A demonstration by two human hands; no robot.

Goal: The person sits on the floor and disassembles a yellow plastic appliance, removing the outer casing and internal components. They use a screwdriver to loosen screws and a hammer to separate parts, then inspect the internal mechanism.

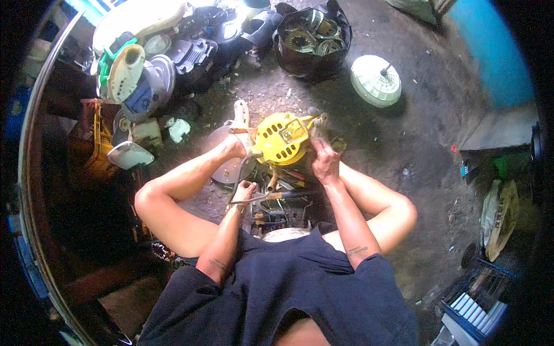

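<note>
A round yellow slotted housing (281,138), looking like a motor casing with a square opening on top, stands between my feet. Against its right side, my right hand (326,163) has its fingers pinched together; what they hold is hidden. Lower and to the left, my left hand (244,191) is closed beside a dark cord (249,167) that loops down from the housing. I cannot make out what lies in those fingers. Just below the housing, several hand tools (280,199) lie in a pile, some with orange and black handles.
A black bag (311,43) full of metal parts stands at the far side, with a round white cover (375,81) to its right. Plastic parts and pans (141,86) are heaped far left. A grey disc (222,161) lies by my left foot. A blue crate (476,303) sits near right.
</note>
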